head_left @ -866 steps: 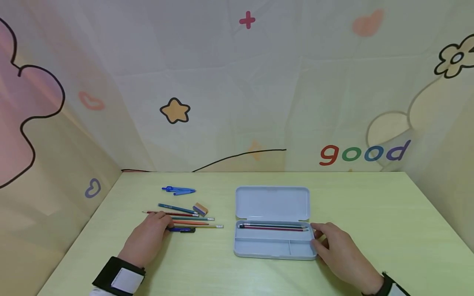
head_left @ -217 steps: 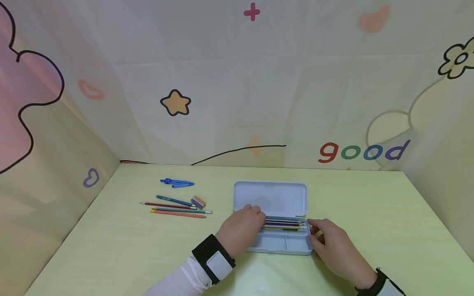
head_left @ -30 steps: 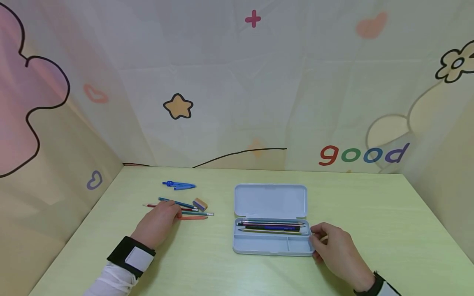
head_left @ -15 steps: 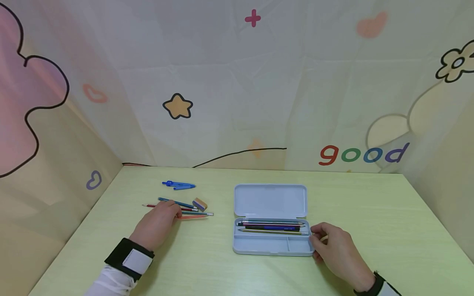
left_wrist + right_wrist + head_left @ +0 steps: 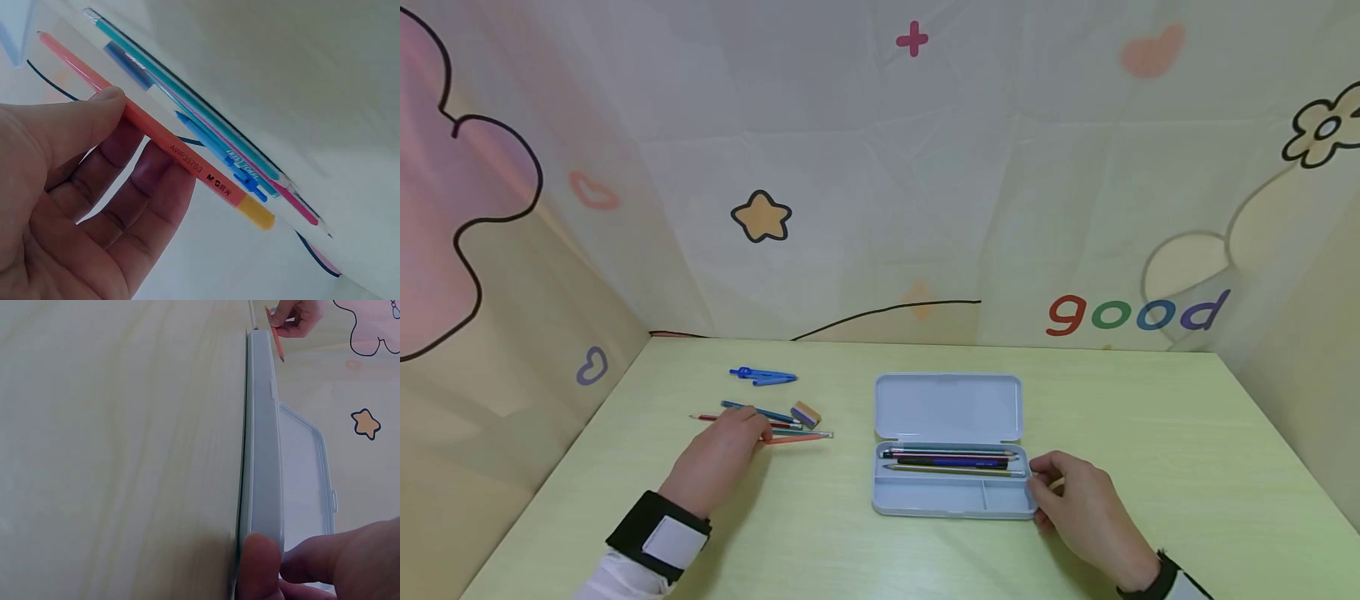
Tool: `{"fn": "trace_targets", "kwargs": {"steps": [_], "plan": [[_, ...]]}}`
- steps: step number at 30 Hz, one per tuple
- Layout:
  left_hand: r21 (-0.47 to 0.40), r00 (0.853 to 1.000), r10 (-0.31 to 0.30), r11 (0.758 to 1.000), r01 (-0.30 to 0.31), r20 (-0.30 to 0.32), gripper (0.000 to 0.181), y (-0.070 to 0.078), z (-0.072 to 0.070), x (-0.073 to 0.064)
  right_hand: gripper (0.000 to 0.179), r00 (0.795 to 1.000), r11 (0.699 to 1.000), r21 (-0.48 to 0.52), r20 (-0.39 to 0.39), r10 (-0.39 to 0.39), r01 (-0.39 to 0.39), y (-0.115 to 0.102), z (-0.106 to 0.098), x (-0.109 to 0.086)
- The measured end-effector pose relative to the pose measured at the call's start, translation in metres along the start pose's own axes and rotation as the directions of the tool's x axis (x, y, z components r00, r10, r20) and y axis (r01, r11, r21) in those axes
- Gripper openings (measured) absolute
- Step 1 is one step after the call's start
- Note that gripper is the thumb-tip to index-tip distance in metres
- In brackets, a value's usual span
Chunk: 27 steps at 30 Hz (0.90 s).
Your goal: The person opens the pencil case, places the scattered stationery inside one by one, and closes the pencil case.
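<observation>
My left hand [image 5: 718, 454] pinches an orange pencil [image 5: 159, 137] between thumb and fingers; its yellow end and dark tip show in the left wrist view. In the head view the hand covers much of that pencil. Just beyond it lie a teal pencil [image 5: 812, 432], a red pencil [image 5: 702, 417] and a blue pen-like stick [image 5: 772, 414]. The light-blue pencil case [image 5: 925, 500] lies open, with several pencils and a dark blue pen [image 5: 955, 462] in its long back compartment. Thumb and fingers of my right hand [image 5: 1086, 512] grip the case's right end.
A two-tone eraser [image 5: 806, 414] lies at the right end of the loose pencils. Farther back is a blue drawing compass [image 5: 763, 376]. The case's raised lid [image 5: 947, 406] leans back behind it. A printed cloth backdrop [image 5: 850, 167] rises at the table's far edge.
Since several seconds ago, my left hand has gone from the case back to the loose pencils. Over the last second it has taken the orange pencil, whose tip has risen slightly. My right hand stays put.
</observation>
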State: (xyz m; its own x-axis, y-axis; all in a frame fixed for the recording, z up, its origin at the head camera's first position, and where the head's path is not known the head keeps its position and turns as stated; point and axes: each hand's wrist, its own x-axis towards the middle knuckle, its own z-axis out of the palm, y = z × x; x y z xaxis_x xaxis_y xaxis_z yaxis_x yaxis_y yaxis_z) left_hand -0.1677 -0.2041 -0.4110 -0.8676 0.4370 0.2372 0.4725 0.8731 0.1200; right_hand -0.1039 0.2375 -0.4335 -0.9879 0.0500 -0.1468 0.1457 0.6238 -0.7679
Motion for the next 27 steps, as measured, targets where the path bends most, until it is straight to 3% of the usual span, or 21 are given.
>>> {"fn": "trace_targets", "kwargs": {"steps": [13,27], "plan": [[-0.002,0.999,0.010,1.000,-0.010,-0.030,0.014,0.021,-0.012,0.001,0.024,1.000,1.000,0.014,0.000,0.006,-0.006,0.000,0.000,0.000],[-0.009,0.992,0.080,0.997,-0.081,-0.101,0.018,0.038,-0.020,0.001,0.028,1.000,1.000,0.024,-0.014,-0.017,0.017,0.001,0.002,0.000]]}}
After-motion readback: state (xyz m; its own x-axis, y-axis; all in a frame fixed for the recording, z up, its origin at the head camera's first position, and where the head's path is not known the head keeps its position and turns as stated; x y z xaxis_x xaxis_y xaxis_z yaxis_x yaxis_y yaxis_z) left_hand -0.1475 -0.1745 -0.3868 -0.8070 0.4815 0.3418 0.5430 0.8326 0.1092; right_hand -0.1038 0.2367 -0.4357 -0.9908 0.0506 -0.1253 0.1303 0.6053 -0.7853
